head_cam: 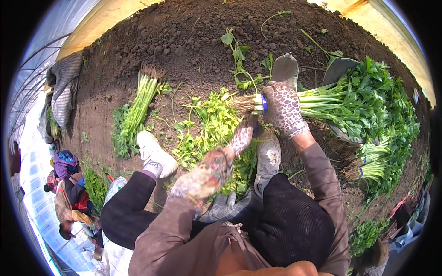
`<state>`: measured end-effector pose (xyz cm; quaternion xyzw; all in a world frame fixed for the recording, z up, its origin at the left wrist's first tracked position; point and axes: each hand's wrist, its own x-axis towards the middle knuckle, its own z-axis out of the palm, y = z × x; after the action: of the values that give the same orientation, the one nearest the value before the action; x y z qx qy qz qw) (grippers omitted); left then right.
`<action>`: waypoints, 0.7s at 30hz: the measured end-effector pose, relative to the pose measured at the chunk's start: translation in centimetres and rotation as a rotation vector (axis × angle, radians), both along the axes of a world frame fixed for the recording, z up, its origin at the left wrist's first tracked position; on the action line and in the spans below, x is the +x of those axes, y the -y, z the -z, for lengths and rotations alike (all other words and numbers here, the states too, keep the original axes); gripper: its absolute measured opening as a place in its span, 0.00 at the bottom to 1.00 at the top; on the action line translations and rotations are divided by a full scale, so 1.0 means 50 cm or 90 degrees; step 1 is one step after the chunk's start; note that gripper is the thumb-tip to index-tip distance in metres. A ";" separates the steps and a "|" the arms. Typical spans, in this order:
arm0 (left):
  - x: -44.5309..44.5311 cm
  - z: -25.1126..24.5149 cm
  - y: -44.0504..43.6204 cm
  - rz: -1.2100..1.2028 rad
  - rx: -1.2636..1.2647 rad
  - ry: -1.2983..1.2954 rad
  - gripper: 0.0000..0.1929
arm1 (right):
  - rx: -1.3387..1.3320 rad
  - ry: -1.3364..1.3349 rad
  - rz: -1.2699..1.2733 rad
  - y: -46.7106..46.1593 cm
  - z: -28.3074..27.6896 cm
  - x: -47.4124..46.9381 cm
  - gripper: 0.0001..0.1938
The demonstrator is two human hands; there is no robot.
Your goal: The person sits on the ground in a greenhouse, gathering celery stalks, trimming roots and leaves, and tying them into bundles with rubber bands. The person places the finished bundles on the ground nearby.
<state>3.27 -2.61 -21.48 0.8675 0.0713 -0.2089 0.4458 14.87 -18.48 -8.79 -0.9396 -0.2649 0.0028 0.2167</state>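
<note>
My right hand (283, 108), in a leopard-print glove, grips a bunch of celery (321, 101) just beside the blue band (264, 104) around its stalks. The roots of this bunch point left and its leaves spread right. My left hand (241, 136), gloved alike and blurred, is just below the root end. A dark blue thing shows at its fingertips, too blurred to identify. Behind my right hand stands a curved metal piece (285, 67). The bunch's leafy part lies over a grey curved support (340, 69).
Loose celery leaves (214, 127) litter the soil between my shoes. Another celery bunch (138, 107) lies left. Banded bunches (373, 165) are piled right. A striped cloth (64, 89) lies far left. Other people (70, 193) are at the lower left, beside greenery (94, 184).
</note>
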 end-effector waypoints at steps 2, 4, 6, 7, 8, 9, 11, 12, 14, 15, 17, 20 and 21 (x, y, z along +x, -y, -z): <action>-0.044 -0.065 0.007 -0.149 -0.414 -0.173 0.27 | 0.008 -0.005 -0.002 -0.012 -0.010 -0.008 0.23; -0.005 -0.241 0.010 -0.004 -0.477 -0.213 0.20 | -0.044 -0.020 -0.014 -0.010 -0.012 -0.006 0.17; 0.059 -0.358 0.009 0.080 -0.481 -0.114 0.18 | -0.062 -0.125 0.020 -0.011 -0.017 0.008 0.12; 0.108 -0.382 0.003 0.091 -0.500 -0.080 0.18 | 0.134 -0.207 0.042 -0.016 -0.008 0.004 0.12; 0.162 -0.393 -0.004 0.115 -0.494 0.023 0.19 | 0.319 -0.286 0.073 -0.012 0.011 -0.004 0.13; 0.216 -0.390 -0.020 0.130 -0.482 0.127 0.20 | 0.097 -0.208 0.028 -0.012 -0.002 -0.004 0.15; 0.335 -0.353 -0.041 0.139 -0.200 0.213 0.20 | -0.041 -0.081 -0.036 -0.006 -0.021 -0.005 0.20; 0.393 -0.298 -0.051 0.179 -0.060 0.167 0.20 | -0.033 -0.083 -0.044 -0.001 -0.020 -0.006 0.21; 0.403 -0.163 -0.066 0.245 0.099 0.100 0.20 | -0.009 -0.085 -0.058 0.002 -0.012 0.001 0.24; 0.383 -0.104 -0.069 0.273 0.112 0.078 0.19 | -0.026 -0.081 -0.060 0.003 -0.011 0.007 0.24; 0.266 -0.066 -0.075 0.447 0.309 0.398 0.23 | -0.058 -0.086 -0.052 0.008 -0.010 -0.002 0.25; 0.137 0.095 -0.039 0.102 -0.256 0.156 0.28 | -0.034 -0.073 -0.053 0.009 -0.005 -0.003 0.24; 0.081 0.117 -0.064 0.185 0.076 0.594 0.25 | 0.001 -0.075 -0.076 -0.007 -0.010 0.000 0.24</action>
<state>7.32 0.60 -27.31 0.8935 -0.2461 0.1463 0.3459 14.85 -18.11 -8.29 -0.9204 -0.3069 0.0707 0.2318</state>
